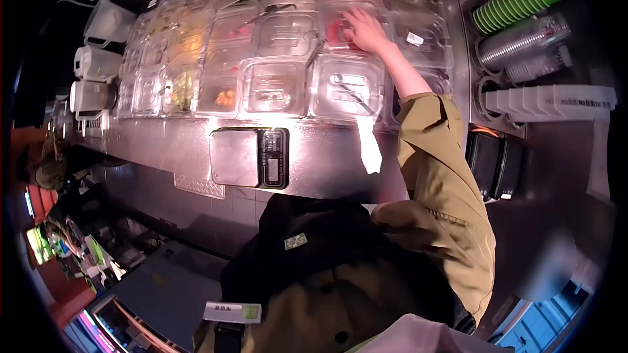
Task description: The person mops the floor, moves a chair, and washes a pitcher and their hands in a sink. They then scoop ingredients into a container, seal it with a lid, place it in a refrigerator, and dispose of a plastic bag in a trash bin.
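My right hand (pixel 364 31) reaches out over a clear container with red contents (pixel 335 29), in the back part of the rows of bins. Its fingers are spread and lie at the container's lid, with nothing visible in them. Nearer to me, below that hand, is a clear lidded container (pixel 347 88) with a utensil handle showing on it. A small white label (pixel 414 39) sits on the lidded container to the right of the hand. My left hand is out of view.
A black digital scale (pixel 248 158) and a white paper strip (pixel 370 147) are on the steel counter (pixel 157 147). Green cups (pixel 523 1) and clear cups (pixel 526 40) lie stacked at right. White pitchers (pixel 95 63) line the left end. Another person (pixel 52 170) is far left.
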`<state>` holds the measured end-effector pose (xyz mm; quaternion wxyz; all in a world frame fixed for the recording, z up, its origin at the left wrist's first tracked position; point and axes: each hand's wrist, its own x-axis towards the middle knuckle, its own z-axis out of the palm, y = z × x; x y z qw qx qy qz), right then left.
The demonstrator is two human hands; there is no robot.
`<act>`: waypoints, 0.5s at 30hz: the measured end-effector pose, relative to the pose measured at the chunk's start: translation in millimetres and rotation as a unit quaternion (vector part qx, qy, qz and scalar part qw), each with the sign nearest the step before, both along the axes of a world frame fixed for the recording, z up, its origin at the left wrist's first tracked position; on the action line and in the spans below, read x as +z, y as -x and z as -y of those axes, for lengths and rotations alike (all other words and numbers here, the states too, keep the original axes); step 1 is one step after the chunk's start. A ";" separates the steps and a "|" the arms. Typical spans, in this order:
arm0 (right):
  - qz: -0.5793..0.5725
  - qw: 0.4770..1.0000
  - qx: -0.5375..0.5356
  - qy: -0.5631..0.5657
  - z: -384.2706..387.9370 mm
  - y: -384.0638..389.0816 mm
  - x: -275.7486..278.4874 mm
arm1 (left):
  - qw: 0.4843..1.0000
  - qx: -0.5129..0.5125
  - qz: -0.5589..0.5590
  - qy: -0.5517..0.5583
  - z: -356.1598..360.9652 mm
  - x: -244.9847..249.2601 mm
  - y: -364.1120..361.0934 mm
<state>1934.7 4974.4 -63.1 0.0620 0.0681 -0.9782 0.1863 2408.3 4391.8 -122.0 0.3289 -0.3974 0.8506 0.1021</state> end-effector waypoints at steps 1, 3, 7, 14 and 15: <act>0.041 0.999 -0.006 -0.009 1.8 6.1 -4.7 | 1.000 -0.005 0.009 -0.011 0.0 -4.7 -14.3; 0.103 0.990 -0.035 -0.092 9.4 2.4 -10.1 | 0.999 -0.007 0.022 -0.027 0.9 -10.6 -37.9; 0.062 0.995 -0.070 -0.045 18.8 -5.4 -15.1 | 0.998 -0.023 0.041 -0.045 4.9 -29.8 -69.3; -0.226 0.899 -0.170 0.334 65.5 -79.4 23.7 | 0.897 -0.436 0.069 0.024 32.1 -99.4 -62.8; -0.240 0.894 -0.151 0.347 84.8 -117.6 33.7 | 0.900 -0.431 0.053 0.028 35.1 -110.1 -56.7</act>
